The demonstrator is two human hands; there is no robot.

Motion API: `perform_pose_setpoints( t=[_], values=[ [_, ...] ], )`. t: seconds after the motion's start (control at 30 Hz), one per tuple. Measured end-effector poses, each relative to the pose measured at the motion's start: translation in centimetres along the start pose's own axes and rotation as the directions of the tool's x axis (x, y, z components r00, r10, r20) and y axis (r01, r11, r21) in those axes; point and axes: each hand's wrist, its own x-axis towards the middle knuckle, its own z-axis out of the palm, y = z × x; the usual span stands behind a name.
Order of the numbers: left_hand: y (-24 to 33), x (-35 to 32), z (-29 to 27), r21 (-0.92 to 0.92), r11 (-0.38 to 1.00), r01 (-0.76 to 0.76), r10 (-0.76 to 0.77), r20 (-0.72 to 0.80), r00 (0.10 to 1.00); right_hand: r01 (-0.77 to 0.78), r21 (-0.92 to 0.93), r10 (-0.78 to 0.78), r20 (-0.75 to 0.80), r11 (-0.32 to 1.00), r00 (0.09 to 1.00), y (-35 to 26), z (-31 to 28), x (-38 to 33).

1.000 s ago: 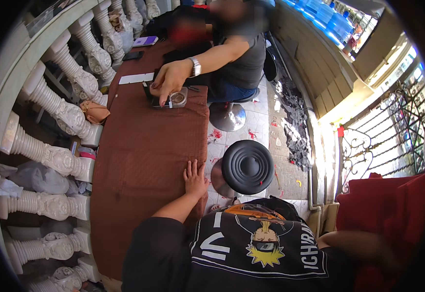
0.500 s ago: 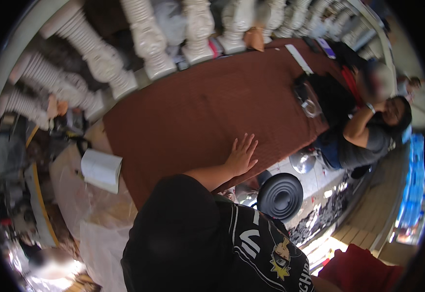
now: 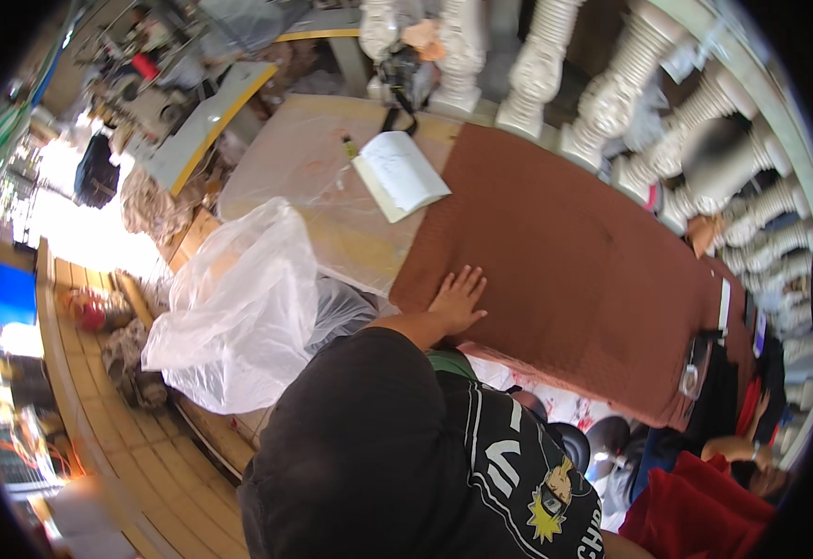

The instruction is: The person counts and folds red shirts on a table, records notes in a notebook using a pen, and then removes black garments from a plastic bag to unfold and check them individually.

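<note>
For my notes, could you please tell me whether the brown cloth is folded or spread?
Spread: the brown cloth lies flat over much of the table, the left hand resting on it.

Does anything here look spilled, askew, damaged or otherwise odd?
The pale floor below the brown cloth looks littered: it has red flecks, though what they are is unclear. The open notebook lies askew at the cloth's end. Nothing looks clearly damaged.

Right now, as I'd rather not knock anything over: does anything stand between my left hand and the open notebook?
Nothing visible does: brown tablecloth lies between your left hand and the open notebook. The translucent plastic bag sits left of that path.
</note>
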Motion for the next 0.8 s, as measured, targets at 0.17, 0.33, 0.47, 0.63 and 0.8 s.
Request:
perform_pose_setpoints(
  t=[0.17,0.33,0.47,0.63,0.8],
  values=[
    [-0.5,-1.5,-3.2,-0.298,0.953,0.049,-0.034,0.056,0.998,-0.022,-0.080,0.030,0.104,0.997,0.994,1.0,4.5,-1.3],
    [-2.4,-0.7,-8.9,-0.819,0.570,-0.069,0.253,0.095,0.963,-0.009,-0.092,0.026,0.185,0.996,0.982,1.1,11.5,-3.3],
    [-3.6,-1.6,-16.8,-0.964,0.231,0.135,0.576,0.247,0.779,0.054,-0.098,-0.023,0.288,0.994,0.957,-0.8,21.6,-5.0],
    [-7.4,-3.3,-21.4,-0.542,-0.502,0.674,0.809,-0.020,0.588,0.148,-0.081,-0.083,0.531,0.986,0.843,-4.8,38.2,-7.5],
    [-19.4,-2.0,-25.7,-0.528,-0.849,0.034,0.235,-0.318,0.919,0.179,-0.029,-0.097,0.751,0.983,0.653,-7.5,56.0,-11.1]
  ],
)
